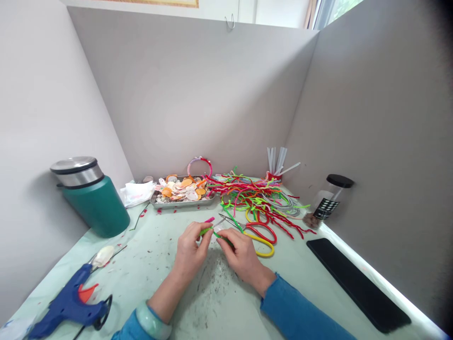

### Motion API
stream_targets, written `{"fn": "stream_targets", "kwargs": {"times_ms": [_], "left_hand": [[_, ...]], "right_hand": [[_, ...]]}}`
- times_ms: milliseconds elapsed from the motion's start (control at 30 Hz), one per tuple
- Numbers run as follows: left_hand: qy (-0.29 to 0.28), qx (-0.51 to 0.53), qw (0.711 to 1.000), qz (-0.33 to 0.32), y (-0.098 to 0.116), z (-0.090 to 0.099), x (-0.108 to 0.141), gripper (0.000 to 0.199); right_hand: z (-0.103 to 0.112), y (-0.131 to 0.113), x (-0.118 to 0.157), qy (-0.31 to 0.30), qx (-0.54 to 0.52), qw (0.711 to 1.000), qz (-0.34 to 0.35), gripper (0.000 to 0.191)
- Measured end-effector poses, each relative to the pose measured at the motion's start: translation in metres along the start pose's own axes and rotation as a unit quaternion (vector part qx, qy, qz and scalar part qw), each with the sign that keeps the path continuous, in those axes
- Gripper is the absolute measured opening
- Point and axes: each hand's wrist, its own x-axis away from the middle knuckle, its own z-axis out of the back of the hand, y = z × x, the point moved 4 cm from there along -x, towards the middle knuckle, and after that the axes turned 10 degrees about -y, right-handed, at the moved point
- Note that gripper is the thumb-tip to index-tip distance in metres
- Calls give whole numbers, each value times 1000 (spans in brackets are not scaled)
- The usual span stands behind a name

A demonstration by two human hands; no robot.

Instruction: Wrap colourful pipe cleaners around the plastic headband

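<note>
My left hand (191,248) is closed in a pinch on a light green pipe cleaner (205,231) above the middle of the table. Close beside it, my right hand (244,257) pinches a green piece of pipe cleaner, and the two sets of fingertips nearly meet. Whether both hold one bent strand or two separate ones cannot be made out. Just beyond the right hand lie scissors with a red handle (269,231) and a yellow handle, blades pointing left. A pink pipe cleaner tip (210,219) shows behind the left fingers.
Behind are a metal tray (184,204) of shells, a pink wrapped ring (211,167) and a pipe cleaner pile (247,189). A green flask (97,208) and blue glue gun (67,302) stand left. Right are a black-lidded jar (327,205) and black slab (357,283). Grey panels enclose the table.
</note>
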Motion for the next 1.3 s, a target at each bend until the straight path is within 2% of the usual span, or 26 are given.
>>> {"fn": "stream_targets", "kwargs": {"times_ms": [233,467,767,1100,1300], "left_hand": [[-18,25,999,12,3,1,0,17],[6,17,999,34,0,1,0,15],[-11,-22,1000,-10,1,-2,0,15],[-35,-147,982,-113,7,-9,1,17],[-62,-183,973,-126,10,-14,2,16]], "right_hand": [[2,-1,0,9,9,1000,0,13],[1,-4,1,-18,34,999,11,15],[4,-4,1,4,29,999,12,15],[7,-4,1,23,20,999,16,15],[6,-3,0,25,13,1000,1,14]]}}
